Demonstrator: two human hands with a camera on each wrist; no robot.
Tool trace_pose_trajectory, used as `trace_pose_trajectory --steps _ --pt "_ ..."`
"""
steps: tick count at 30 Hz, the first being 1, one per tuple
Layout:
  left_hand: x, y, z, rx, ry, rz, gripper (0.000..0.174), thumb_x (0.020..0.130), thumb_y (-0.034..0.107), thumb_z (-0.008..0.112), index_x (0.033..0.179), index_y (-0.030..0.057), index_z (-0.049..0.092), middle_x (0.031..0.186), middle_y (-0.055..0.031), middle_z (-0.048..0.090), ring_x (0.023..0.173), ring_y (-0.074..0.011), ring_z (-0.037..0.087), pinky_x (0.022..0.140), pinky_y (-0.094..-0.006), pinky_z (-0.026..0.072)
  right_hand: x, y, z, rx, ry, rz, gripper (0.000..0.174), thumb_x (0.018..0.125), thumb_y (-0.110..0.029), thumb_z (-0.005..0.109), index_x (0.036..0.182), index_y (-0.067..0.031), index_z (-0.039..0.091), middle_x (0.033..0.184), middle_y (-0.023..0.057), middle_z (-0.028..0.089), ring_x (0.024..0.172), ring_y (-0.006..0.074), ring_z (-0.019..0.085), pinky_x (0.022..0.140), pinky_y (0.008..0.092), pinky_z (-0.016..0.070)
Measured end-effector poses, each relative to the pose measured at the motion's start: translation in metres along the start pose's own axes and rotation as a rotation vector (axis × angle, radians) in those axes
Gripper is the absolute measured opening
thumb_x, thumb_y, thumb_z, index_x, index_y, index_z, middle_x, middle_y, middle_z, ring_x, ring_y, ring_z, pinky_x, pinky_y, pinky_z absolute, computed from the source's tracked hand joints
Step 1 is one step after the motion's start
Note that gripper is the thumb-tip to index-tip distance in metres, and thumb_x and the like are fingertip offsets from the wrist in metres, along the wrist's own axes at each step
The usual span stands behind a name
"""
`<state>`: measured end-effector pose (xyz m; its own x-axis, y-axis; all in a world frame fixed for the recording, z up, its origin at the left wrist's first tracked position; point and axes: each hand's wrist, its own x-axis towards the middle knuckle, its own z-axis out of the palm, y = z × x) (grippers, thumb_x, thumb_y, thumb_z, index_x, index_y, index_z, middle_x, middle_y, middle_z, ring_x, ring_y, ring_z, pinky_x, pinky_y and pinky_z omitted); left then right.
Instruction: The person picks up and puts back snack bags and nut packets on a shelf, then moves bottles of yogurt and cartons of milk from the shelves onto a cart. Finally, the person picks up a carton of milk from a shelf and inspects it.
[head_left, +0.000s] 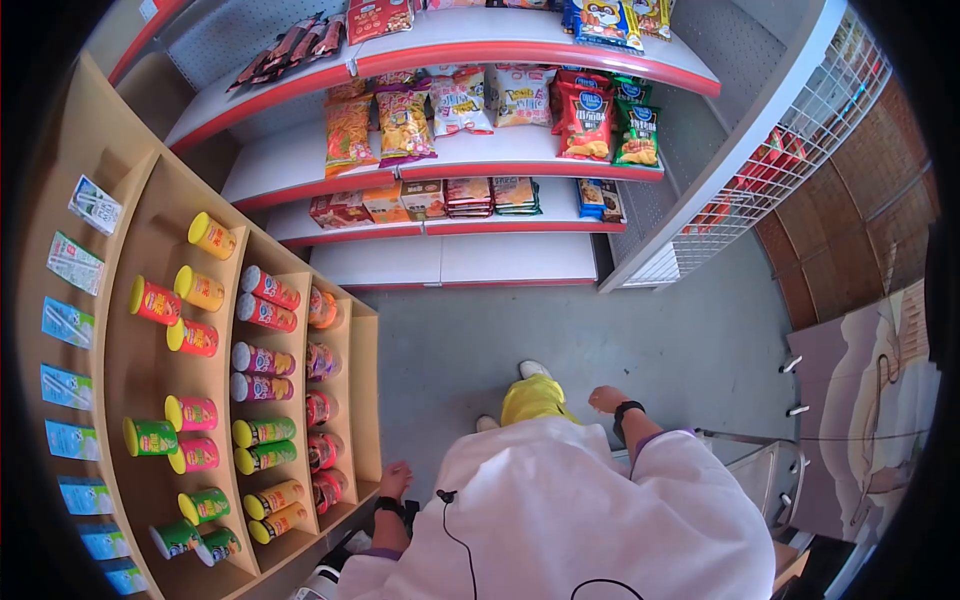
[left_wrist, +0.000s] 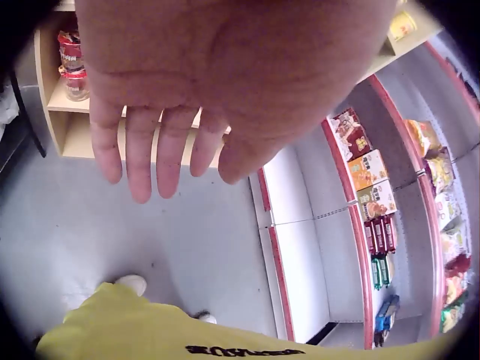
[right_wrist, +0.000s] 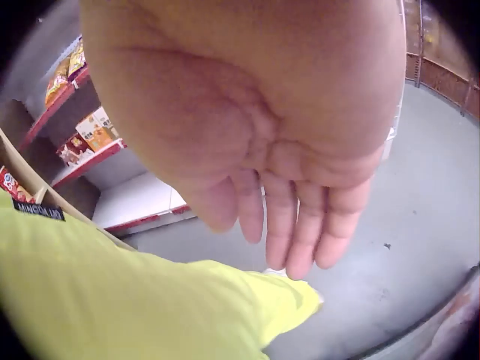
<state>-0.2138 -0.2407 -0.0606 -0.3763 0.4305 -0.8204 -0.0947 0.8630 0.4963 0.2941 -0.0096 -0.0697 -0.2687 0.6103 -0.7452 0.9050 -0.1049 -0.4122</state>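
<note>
While the person's left hand (head_left: pixel 395 480) hangs near the wooden shelf (head_left: pixel 366 400), its straight fingers slightly parted, the right hand (head_left: pixel 606 399) hangs likewise beside the yellow trousers (head_left: pixel 533 398). Nearest the left hand, red jars (head_left: pixel 329 488) stand toward the near end of a low tier, with canisters (head_left: pixel 278 522) one tier up. Farther off, boxes (head_left: pixel 422 200) sit toward the left end of the white rack's (head_left: pixel 520 258) lower front edge, beneath snack bags (head_left: pixel 462 103).

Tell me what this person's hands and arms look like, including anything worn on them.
The left hand and right hand wear no gloves. A black band sits at each wrist. Purple fabric shows beneath loose white sleeves.
</note>
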Motion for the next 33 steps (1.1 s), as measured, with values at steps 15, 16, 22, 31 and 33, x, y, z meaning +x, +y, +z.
trace_pose_trajectory --steps 15,16,22,31,33 --pt "-0.047 0.082 0.150 -0.062 0.140 0.046 0.032 0.083 0.017 0.058 0.114 0.0084 0.053 0.087 -0.0053 0.062 0.072 -0.0134 0.060 0.059 -0.0271 0.0461 0.214 0.045 -0.246 0.111 0.405 -0.041 0.039 0.075 -0.032 0.069 0.100 -0.0041 0.060 0.094 0.0194 0.064 0.090 0.0344 0.061 0.080 0.0397 0.0485" --pt "-0.055 0.088 0.162 -0.082 0.159 0.020 0.032 0.083 0.017 0.058 0.114 0.0084 0.053 0.087 -0.0053 0.062 0.072 -0.0134 0.060 0.059 -0.0271 0.0461 0.227 0.046 -0.271 0.010 0.511 -0.113 0.042 0.075 -0.033 0.069 0.101 -0.0021 0.058 0.096 0.0192 0.064 0.093 0.0350 0.061 0.081 0.0405 0.0479" --pt "-0.118 0.097 0.215 -0.034 0.162 0.073 0.034 0.086 0.021 0.058 0.117 0.0076 0.053 0.088 -0.0061 0.064 0.082 -0.0154 0.062 0.071 -0.0278 0.0474 0.299 0.019 -0.377 0.149 0.760 -0.029 0.072 0.070 -0.043 0.071 0.123 -0.0026 0.046 0.114 0.0230 0.057 0.107 0.0404 0.053 0.090 0.0443 0.0436" --pt "-0.171 0.007 0.234 -0.180 0.293 -0.308 0.029 0.090 0.017 0.053 0.118 0.0116 0.050 0.092 -0.0004 0.062 0.080 -0.0113 0.060 0.066 -0.0255 0.0455 0.362 -0.008 -0.387 -0.215 0.603 0.090 0.094 0.066 -0.061 0.064 0.129 0.0033 0.038 0.124 0.0248 0.051 0.117 0.0346 0.048 0.099 0.0398 0.0370" --pt "-0.182 0.013 0.246 -0.439 0.297 -0.345 0.033 0.087 0.021 0.059 0.117 0.0106 0.053 0.094 -0.0023 0.064 0.081 -0.0128 0.062 0.068 -0.0266 0.0469 0.369 -0.010 -0.382 -0.257 0.587 0.176 0.097 0.066 -0.064 0.062 0.131 0.0028 0.036 0.123 0.0247 0.051 0.117 0.0338 0.048 0.100 0.0402 0.0369"
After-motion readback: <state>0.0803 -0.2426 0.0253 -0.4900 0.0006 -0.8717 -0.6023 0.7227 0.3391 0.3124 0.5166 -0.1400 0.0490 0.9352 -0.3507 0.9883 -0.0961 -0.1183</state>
